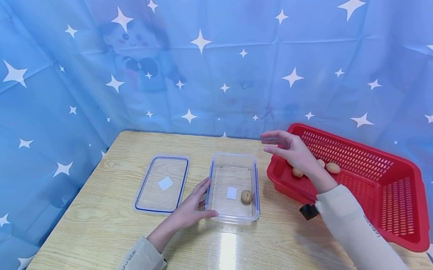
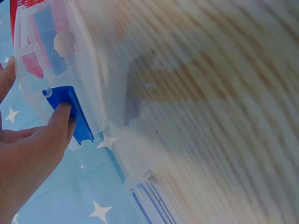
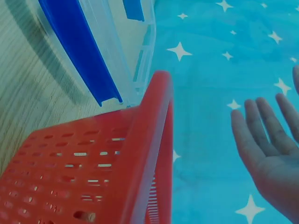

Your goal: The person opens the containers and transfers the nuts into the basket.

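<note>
A clear plastic storage box with blue latches stands lidless on the table, holding a potato at its near right and a white square label. My left hand rests against the box's left side, thumb at the near corner. In the left wrist view its fingers touch a blue side latch. My right hand hangs over the left end of a red perforated basket, fingers extended and holding nothing. Several potatoes lie inside that basket, partly hidden behind the right forearm.
Left of the box, its lid with a blue seal lies flat on the wooden table. A blue curtain with white stars hangs behind the table's back edge. The basket stands at an angle on the right.
</note>
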A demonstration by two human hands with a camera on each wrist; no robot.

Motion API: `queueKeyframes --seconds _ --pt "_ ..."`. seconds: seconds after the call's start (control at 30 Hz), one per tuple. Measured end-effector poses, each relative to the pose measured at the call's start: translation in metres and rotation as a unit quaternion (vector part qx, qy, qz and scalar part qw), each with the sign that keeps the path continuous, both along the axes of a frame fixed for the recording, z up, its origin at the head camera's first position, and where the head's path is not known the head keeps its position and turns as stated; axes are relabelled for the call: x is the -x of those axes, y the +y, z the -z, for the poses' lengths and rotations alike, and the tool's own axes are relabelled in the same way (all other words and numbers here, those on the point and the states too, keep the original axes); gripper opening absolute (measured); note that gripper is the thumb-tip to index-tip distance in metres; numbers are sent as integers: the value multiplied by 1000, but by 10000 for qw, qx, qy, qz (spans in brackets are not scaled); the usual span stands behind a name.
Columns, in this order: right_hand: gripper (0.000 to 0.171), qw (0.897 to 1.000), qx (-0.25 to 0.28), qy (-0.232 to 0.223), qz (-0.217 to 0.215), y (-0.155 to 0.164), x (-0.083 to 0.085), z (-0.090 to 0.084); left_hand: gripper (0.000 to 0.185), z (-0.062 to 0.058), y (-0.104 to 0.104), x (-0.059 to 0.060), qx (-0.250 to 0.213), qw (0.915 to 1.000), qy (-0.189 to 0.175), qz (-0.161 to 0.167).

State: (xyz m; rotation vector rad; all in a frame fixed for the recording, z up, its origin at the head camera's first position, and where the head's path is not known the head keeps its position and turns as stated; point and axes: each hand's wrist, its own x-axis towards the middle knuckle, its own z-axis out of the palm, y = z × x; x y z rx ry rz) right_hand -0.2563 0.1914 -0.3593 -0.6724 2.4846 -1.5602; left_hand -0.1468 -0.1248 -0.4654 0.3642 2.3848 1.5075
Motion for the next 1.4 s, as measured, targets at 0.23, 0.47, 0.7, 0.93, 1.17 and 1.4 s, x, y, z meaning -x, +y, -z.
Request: queueKeyframes --seconds 0.23,0.47,0.7,0.93,1.17,1.4 --pt "44 9993 133 -78 -354 -12 -5 6 99 0 -1 -1 5 10000 21 -7" --pt "44 9976 69 -182 -670 -23 -7 16 98 0 -2 -1 -15 10000 37 -5" --pt "44 9911 -1 -317 -1296 -35 -10 31 97 0 -2 1 32 10000 8 -27" --pt "45 9735 -515 -791 -2085 -47 -14 46 97 0 0 1 -42 10000 46 32" --pt "46 9438 -1177 -1342 -2781 -64 -18 50 98 0 0 1 27 10000 68 20" --pt "45 9183 -1962 -1253 -3204 -88 -21 60 98 1 -3 0 37 9999 91 80"
